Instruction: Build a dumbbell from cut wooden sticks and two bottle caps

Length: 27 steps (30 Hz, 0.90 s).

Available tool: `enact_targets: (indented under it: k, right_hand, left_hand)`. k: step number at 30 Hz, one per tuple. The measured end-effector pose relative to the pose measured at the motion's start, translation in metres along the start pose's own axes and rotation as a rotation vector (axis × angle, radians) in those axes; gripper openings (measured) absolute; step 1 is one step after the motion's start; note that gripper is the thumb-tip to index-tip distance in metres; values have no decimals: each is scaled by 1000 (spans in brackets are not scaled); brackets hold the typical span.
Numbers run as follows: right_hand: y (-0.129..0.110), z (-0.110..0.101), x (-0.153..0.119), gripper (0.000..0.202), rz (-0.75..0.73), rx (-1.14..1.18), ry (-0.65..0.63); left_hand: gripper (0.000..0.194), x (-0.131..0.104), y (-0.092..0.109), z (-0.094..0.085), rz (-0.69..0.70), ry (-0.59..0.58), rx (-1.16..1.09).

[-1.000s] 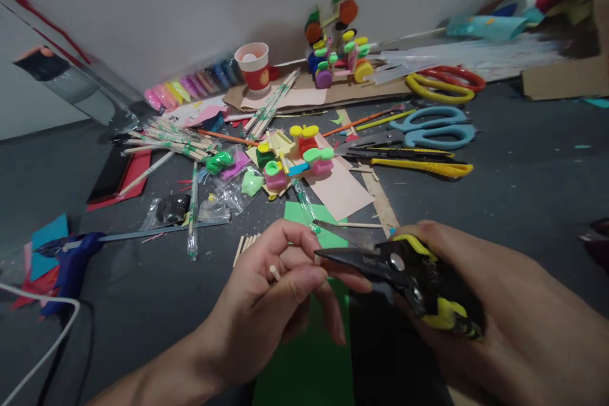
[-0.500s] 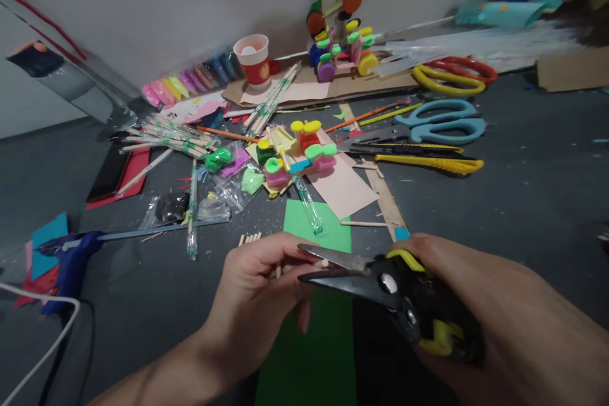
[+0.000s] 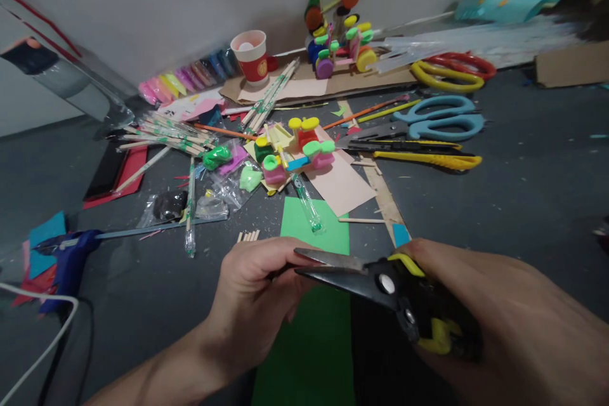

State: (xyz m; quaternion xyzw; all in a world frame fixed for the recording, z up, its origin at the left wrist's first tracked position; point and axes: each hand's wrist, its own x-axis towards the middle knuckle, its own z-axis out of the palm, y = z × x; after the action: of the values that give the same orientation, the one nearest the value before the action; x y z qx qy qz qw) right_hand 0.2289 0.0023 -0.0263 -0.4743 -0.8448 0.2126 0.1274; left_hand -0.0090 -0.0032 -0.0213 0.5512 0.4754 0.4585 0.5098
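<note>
My right hand (image 3: 495,304) is wrapped around black-and-yellow snips (image 3: 387,284), whose blades point left and stand slightly apart. Their tips touch or nearly touch the fingertips of my left hand (image 3: 266,298). That hand is closed in a pinch; the thin wooden stick visible in it a moment ago is now hidden behind fingers and blades. Below both hands lies a green sheet (image 3: 314,330). Just beyond my left hand, several short cut stick pieces (image 3: 248,236) lie in a row. A longer bare stick (image 3: 361,221) rests past the blades.
Small clay-wheeled models (image 3: 295,146) sit mid-table, with wrapped sticks (image 3: 166,133) left of them. Blue-handled scissors (image 3: 445,117) and a yellow cutter (image 3: 428,158) lie to the right. A blue glue gun (image 3: 71,260) with its cable is at left. A paper cup (image 3: 252,60) stands at the back.
The snips' blades have drawn closer together. The stick end that showed between them is out of sight, and my left fingers have curled closer. The view has shifted slightly.
</note>
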Motion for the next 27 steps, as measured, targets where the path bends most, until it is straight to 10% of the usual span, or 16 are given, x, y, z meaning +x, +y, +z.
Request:
enact_targets:
  k: [27]
  right_hand:
    - [-1, 0, 3, 15, 12, 57, -39]
  left_hand:
    - [15, 6, 2, -1, 116, 29, 52]
